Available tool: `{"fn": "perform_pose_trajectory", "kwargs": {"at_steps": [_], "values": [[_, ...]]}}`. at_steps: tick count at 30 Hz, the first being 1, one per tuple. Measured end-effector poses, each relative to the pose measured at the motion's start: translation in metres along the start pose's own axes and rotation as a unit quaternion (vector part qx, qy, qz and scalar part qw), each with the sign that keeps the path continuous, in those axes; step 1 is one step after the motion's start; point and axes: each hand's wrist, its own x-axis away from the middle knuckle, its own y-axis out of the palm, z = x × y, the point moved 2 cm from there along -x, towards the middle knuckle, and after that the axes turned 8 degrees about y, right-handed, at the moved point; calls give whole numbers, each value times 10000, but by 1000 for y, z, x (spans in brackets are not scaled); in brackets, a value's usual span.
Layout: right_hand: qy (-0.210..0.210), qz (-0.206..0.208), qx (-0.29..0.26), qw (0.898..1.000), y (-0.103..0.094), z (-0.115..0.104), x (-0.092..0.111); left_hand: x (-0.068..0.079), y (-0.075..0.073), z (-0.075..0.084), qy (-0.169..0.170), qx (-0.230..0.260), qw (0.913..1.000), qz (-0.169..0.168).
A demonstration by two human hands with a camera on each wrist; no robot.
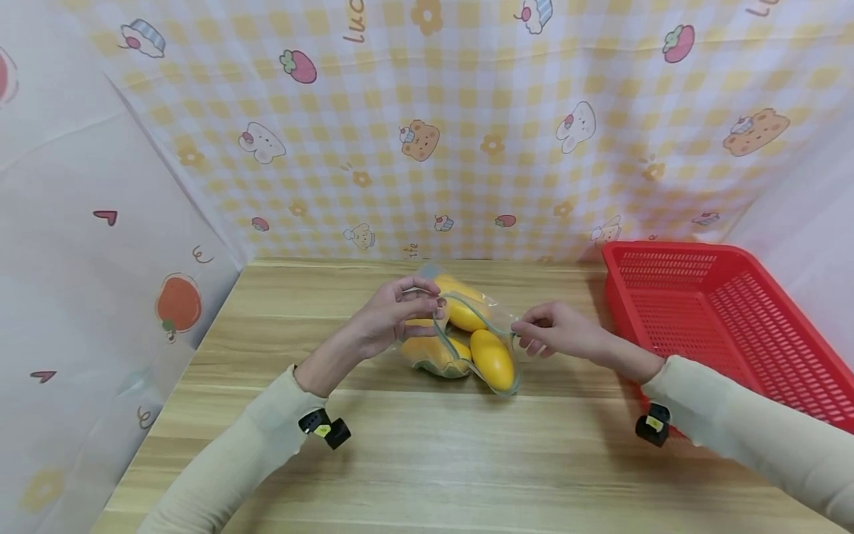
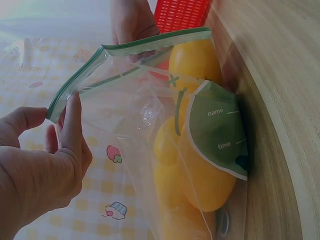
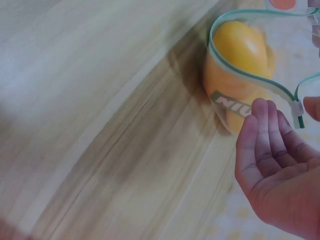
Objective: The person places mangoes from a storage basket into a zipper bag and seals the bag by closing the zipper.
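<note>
A clear zip bag (image 1: 437, 363) with a green zip edge lies on the table, its mouth parted. Several yellow mangoes (image 1: 492, 359) are inside it. At the bag's left side, my left hand (image 1: 395, 315) pinches the zip edge; the left wrist view shows its thumb outside the corner and a finger against the inner side. On the opposite side, my right hand (image 1: 560, 330) holds the zip's end between thumb and fingers, near the small slider (image 3: 298, 108). A printed green label (image 2: 215, 130) with "name" and "time" covers part of the mangoes.
A red plastic basket (image 1: 617, 285) stands on the right of the wooden table (image 1: 427, 460), beside my right forearm. Behind the table hangs a checked cloth (image 1: 487, 170), and a white patterned sheet (image 1: 133, 245) lines the left side.
</note>
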Motion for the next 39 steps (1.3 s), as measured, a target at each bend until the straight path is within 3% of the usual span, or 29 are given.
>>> {"fn": "perform_pose_trajectory", "kwargs": {"at_steps": [12,16,22,28,39], "values": [[-579,-705,294,9954,15,25,0,-2,1,0,13,-29,10000,-22],[-518,-921,150,9943,20,31,0,-2,1,-1,-8,-3,10000,32],[-345,-877,-54,9955,24,35,3,-1,1,0,-21,-5,10000,54],[-206,-673,-607,9957,26,38,6,-1,1,0,-48,-45,10000,72],[47,-324,-1662,9855,32,43,12,-1,-1,-2,-51,-102,9999,113]]}}
